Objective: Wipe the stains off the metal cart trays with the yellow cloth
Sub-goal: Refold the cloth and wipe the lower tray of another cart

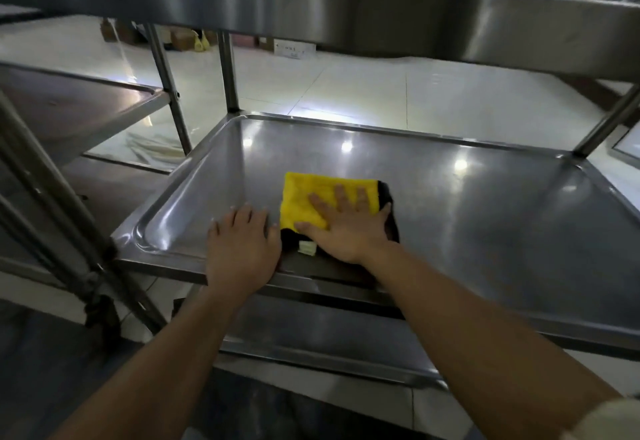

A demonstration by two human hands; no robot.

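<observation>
The yellow cloth (pixel 304 197), with a dark underside and a small white tag, lies flat near the front edge of the cart's middle metal tray (pixel 485 218). My right hand (pixel 346 225) presses on it with fingers spread and straight. Just left of the cloth, my left hand (pixel 240 249) rests flat on the tray's front rim, fingers straight. The top tray (pixel 381 6) overhangs the scene. Below, the bottom tray (pixel 329 342) shows between my forearms. I cannot make out stains on the shiny metal.
A second metal cart (pixel 69 107) stands at the left with slanted legs (pixel 52 197) close to the tray's corner. Upright cart posts (pixel 230 76) rise at the back left and back right (pixel 609 121). Cardboard boxes (pixel 294 48) sit on the tiled floor far behind.
</observation>
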